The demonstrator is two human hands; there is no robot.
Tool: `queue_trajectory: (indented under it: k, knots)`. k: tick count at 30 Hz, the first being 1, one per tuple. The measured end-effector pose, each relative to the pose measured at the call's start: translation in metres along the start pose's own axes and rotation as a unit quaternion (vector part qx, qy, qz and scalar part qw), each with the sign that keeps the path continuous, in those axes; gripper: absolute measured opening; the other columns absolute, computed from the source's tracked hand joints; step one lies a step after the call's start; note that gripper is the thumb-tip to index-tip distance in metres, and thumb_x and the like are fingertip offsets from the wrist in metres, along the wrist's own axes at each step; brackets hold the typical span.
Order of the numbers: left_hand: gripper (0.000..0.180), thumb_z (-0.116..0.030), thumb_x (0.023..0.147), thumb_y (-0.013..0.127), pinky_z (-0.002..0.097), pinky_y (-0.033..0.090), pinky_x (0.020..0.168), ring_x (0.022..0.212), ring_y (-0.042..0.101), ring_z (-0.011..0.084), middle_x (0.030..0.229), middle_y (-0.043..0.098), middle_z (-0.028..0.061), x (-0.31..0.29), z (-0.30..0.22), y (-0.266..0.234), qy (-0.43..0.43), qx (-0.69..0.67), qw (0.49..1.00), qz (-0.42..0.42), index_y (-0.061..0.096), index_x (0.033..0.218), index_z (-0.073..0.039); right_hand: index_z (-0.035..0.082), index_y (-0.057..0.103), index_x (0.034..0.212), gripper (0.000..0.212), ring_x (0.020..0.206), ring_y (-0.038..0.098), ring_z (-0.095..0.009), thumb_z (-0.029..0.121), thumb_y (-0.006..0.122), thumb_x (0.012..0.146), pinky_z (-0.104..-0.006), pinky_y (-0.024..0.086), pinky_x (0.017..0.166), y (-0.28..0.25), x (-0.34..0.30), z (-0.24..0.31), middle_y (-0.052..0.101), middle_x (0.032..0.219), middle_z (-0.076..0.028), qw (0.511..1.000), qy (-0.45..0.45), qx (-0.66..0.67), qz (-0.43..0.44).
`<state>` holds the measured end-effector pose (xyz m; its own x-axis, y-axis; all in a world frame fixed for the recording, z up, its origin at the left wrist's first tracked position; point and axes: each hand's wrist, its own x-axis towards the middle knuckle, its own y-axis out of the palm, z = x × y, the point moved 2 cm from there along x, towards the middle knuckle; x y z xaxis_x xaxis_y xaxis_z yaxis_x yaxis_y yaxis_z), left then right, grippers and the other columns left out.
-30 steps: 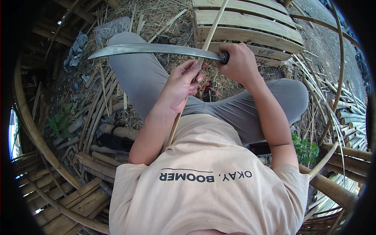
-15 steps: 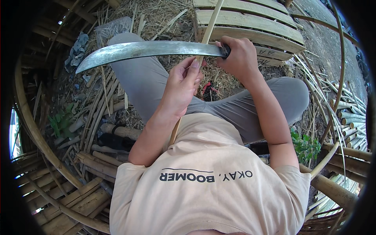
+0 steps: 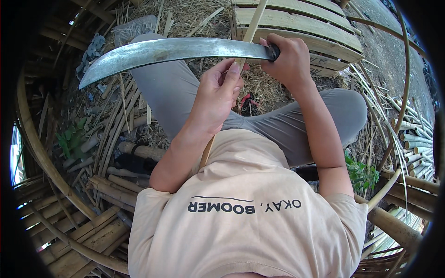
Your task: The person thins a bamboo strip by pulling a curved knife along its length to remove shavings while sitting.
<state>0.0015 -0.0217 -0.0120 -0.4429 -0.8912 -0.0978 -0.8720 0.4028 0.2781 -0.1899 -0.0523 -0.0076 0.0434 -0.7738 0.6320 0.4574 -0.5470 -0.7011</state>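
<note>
Moved outward and rolled broad-face up, the machete (image 3: 171, 49) crosses a pale strip (image 3: 254, 23) at a changed angle, left hand (image 3: 219, 88) pinching the strip, right hand's fingers (image 3: 281, 42) curled around the handle (image 3: 275, 53)

Glossy, mottled metal machete blade (image 3: 157, 50), smooth woody strip (image 3: 254, 23), rough wooden crate (image 3: 296, 24), matt cloth shirt (image 3: 250, 238)
</note>
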Motion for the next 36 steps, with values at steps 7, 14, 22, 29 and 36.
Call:
queue_trajectory:
  k: [7, 14, 22, 29, 36]
  knots:
    - [0.028, -0.028, 0.105, 0.051, 0.0166, 0.022, 0.045, 0.051, 0.028, -0.0017, 0.065, 0.037, -0.0091, -0.009, 0.006, -0.001, -0.055, -0.025, 0.997, 0.051, 0.058, 0.114, -0.003, 0.008, 0.074, 0.085, 0.025, 0.067, 0.064, -0.038, 0.032, 0.068, 0.083, -0.0453, 0.051, 0.066, -0.022, 0.015, -0.081, 0.065, 0.066, -0.016, 0.980, 0.157, -0.074, -0.093]
    - [0.027, -0.026, 0.105, 0.052, 0.0159, 0.023, 0.045, 0.051, 0.029, -0.0018, 0.067, 0.039, -0.0084, -0.002, 0.005, 0.001, -0.058, -0.052, 0.995, 0.060, 0.057, 0.115, -0.001, 0.007, 0.076, 0.089, 0.032, 0.071, 0.065, -0.040, 0.037, 0.069, 0.082, -0.0447, 0.052, 0.071, -0.022, 0.006, -0.064, 0.065, 0.067, -0.018, 0.983, 0.173, -0.051, -0.027]
    - [0.027, -0.025, 0.105, 0.051, 0.0163, 0.024, 0.045, 0.051, 0.030, -0.0014, 0.068, 0.040, -0.0077, 0.003, 0.015, -0.005, -0.052, -0.035, 0.998, 0.030, 0.058, 0.116, -0.002, 0.005, 0.071, 0.081, 0.017, 0.067, 0.061, -0.040, 0.021, 0.070, 0.074, -0.0439, 0.049, 0.064, -0.002, -0.012, -0.010, 0.062, 0.065, -0.018, 1.000, 0.016, -0.008, 0.017]
    - [0.028, -0.026, 0.106, 0.050, 0.0172, 0.023, 0.045, 0.052, 0.029, -0.0015, 0.066, 0.038, -0.0094, -0.002, 0.018, 0.000, 0.016, 0.066, 0.998, -0.014, 0.059, 0.118, -0.002, 0.010, 0.074, 0.082, 0.019, 0.071, 0.066, -0.038, 0.023, 0.073, 0.068, -0.0473, 0.054, 0.068, 0.000, -0.004, -0.002, 0.067, 0.070, -0.016, 0.994, 0.055, -0.075, 0.062]
    - [0.027, -0.022, 0.106, 0.047, 0.0203, 0.024, 0.047, 0.055, 0.030, -0.0001, 0.067, 0.042, -0.0072, -0.002, 0.014, -0.004, 0.027, 0.067, 0.997, -0.025, 0.061, 0.112, 0.000, 0.007, 0.067, 0.076, 0.018, 0.067, 0.059, -0.040, 0.025, 0.071, 0.078, -0.0481, 0.048, 0.065, 0.005, 0.001, -0.006, 0.061, 0.063, -0.017, 0.999, 0.019, -0.045, 0.017]
